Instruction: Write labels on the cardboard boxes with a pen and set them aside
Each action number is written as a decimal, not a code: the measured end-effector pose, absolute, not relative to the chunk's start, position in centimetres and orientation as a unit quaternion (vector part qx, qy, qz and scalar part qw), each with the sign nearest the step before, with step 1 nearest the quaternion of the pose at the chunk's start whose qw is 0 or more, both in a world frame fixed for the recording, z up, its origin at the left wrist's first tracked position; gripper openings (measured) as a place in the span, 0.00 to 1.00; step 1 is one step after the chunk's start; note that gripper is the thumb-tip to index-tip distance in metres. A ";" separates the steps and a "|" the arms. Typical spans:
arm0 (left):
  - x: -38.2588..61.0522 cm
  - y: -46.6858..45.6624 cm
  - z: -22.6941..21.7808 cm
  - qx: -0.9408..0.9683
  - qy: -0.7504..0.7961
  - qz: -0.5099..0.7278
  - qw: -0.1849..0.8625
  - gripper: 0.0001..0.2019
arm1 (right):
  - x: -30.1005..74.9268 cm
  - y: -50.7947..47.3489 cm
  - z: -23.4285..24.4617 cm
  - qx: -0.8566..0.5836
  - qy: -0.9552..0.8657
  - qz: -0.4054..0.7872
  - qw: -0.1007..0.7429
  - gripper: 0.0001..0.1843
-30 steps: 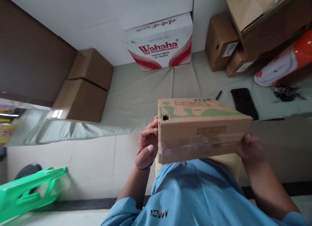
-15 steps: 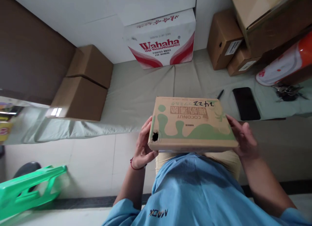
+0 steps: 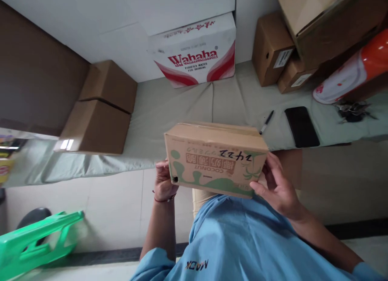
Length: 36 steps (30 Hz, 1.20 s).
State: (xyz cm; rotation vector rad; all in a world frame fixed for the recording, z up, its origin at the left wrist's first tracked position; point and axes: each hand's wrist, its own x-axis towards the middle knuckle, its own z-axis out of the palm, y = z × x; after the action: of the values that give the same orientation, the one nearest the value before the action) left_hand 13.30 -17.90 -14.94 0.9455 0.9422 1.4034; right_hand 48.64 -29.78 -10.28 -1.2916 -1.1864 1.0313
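While you held the coconut carton (image 3: pixel 212 165) up between your two hands, your left hand (image 3: pixel 164 182) gripped its left end, the fingers bent against the edge and partly hidden by the cardboard. Your right hand (image 3: pixel 279 190) grasped the opposite end, with its thumb on the printed face near the lower right corner and its fingers along the short side. Neither hand was nearer, since both touched the carton. It sat directly between them, in front of your blue shirt (image 3: pixel 233 236), and its long axis ran from one hand to the other, slanting so that the right end was lower in your view.

The broad face was tipped up toward you, its COCONUT lettering upside down, with green blobs, a palm and black handwritten digits on brown card. A small dark hole (image 3: pixel 175 179) showed at the corner beside your left hand. The narrow side beyond was plain brown, with what looked like tape along it.

Past the carton, a pen (image 3: pixel 267 121) and a black phone (image 3: pixel 302 127) lay on the pale green cloth (image 3: pixel 182 107) to the right. Farther back stood a white Wahaha box (image 3: pixel 195 58), and brown boxes (image 3: pixel 97 125) were stacked to the left.
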 end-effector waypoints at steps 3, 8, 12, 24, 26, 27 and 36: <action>12.6 -18.2 -15.7 0.402 0.416 0.584 0.570 0.35 | 48.3 -29.7 -10.1 -0.536 -0.508 0.430 0.520 0.46; 14.6 -19.3 -15.8 0.377 0.431 0.555 0.603 0.43 | 49.5 -28.6 -9.9 -0.521 -0.464 0.482 0.531 0.42; 17.3 -18.5 -14.4 0.364 0.413 0.563 0.617 0.37 | 49.7 -28.3 -9.8 -0.547 -0.442 0.471 0.532 0.37; 21.6 -11.0 -12.3 0.414 0.452 0.563 0.554 0.29 | 53.0 -28.6 -10.1 -0.655 -0.432 0.382 0.488 0.12; 21.7 -10.1 -12.3 0.431 0.439 0.549 0.566 0.29 | 56.1 -25.7 -10.5 -0.707 -0.418 0.257 0.510 0.13; 21.7 -9.7 -12.3 0.438 0.433 0.542 0.572 0.29 | 57.7 -23.9 -10.9 -0.727 -0.438 0.214 0.484 0.13; 25.0 -8.3 -10.6 0.598 0.497 0.515 0.361 0.26 | 63.0 -11.2 -14.4 -0.747 -0.649 0.128 0.070 0.25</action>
State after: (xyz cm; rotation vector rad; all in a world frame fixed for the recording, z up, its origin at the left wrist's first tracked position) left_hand 24.98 -8.33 -10.61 1.5398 1.2800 1.3276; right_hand 63.00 -11.20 -14.40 -2.2462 -1.9520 0.3846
